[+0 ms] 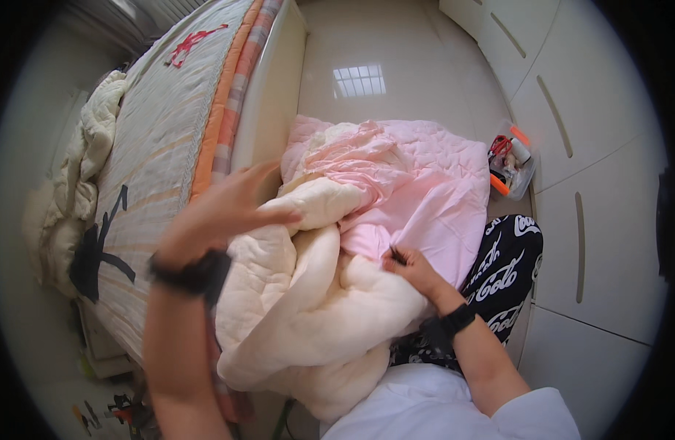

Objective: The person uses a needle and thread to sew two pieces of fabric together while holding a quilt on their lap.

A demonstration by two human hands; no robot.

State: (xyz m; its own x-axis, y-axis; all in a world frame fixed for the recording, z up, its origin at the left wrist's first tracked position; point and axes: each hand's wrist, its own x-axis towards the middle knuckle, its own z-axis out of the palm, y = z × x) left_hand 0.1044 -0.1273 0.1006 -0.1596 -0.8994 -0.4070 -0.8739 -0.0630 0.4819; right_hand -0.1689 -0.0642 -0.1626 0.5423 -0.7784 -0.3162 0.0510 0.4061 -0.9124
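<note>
A thick cream quilt lies bunched over my lap, its far end running into gathered pink fabric. Fingers spread and blurred, my left hand is above the quilt's upper left folds and holds nothing. My right hand pinches a small dark object at the border between the quilt and the pink cloth. What that object is cannot be made out. Beneath the bunched cloth spreads a pink quilted cover. Each wrist wears a black band.
To the left stands a bed with a striped bedspread, bearing red straps and a black strapped item. A clear plastic box of small items sits by white cabinets. Tiled floor stretches ahead.
</note>
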